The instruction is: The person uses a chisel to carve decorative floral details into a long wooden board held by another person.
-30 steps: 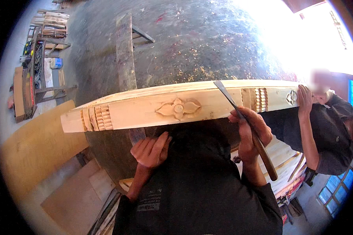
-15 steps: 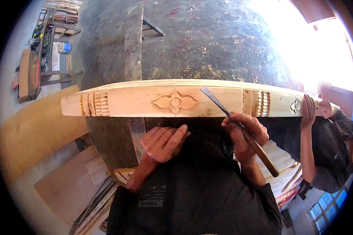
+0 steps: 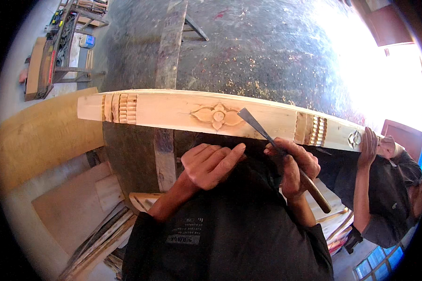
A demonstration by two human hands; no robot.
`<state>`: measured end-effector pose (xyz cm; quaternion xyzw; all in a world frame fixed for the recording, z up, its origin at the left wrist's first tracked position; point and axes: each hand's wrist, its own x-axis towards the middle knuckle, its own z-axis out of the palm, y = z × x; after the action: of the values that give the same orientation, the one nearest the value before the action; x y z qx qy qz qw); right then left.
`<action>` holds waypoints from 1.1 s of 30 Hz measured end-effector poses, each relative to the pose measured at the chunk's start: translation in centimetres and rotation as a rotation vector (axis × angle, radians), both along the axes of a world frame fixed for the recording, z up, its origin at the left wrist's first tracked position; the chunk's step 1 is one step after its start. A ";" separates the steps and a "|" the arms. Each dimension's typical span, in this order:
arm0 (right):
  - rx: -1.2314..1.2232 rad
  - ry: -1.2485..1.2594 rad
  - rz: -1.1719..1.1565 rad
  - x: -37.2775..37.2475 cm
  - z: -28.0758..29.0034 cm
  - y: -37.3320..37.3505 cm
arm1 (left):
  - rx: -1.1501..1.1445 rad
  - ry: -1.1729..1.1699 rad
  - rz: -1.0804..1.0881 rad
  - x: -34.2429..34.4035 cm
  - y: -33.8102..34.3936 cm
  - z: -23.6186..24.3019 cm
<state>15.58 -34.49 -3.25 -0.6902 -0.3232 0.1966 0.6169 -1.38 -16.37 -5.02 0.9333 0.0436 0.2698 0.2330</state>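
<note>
Shifted nearer the carved flower (image 3: 218,116), the chisel (image 3: 258,126) pinched in fingers of the right hand (image 3: 296,164) slants over the beam (image 3: 164,110), probably best steadied by the left hand (image 3: 211,165), whose curled fingers sit nearby.

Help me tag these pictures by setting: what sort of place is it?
Probably a woodworking shop: a carved wooden beam, a chisel-like tool in the right hand, and pale shavings scattered on the dark floor.

brown box (image 3: 34,70), upper left | blue-white tub (image 3: 87,41) | yellowish board (image 3: 47,140) | wood strips (image 3: 97,241) | blue-paned window (image 3: 377,257)
</note>
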 end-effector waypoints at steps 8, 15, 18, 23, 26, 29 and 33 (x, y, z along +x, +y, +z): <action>-0.034 -0.044 0.075 -0.2 0.6 0.0 | -0.009 -0.070 -0.018 0.9 0.2 -0.1; 0.021 -0.093 0.104 -0.5 1.1 0.4 | -0.007 -0.080 -0.028 0.9 0.6 -0.4; 0.071 -0.107 0.147 -0.7 0.5 0.8 | 0.025 -0.079 0.005 0.8 0.9 0.0; 0.075 -0.121 0.195 -0.8 0.4 1.8 | 0.138 -0.058 0.009 1.8 1.7 0.8; 0.063 -0.038 0.219 -0.5 1.0 2.1 | 0.172 -0.066 0.050 2.1 1.6 0.7; 0.015 0.117 0.181 -0.7 0.2 0.9 | 0.201 -0.064 0.091 1.9 1.7 0.2; -0.077 0.328 0.041 -1.2 0.8 1.1 | 0.200 -0.013 0.093 1.8 1.3 0.5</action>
<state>14.33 -33.41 -2.46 -0.6654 -0.2243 0.3312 0.6302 0.41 -15.04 -4.48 0.9471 0.0585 0.2892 0.1264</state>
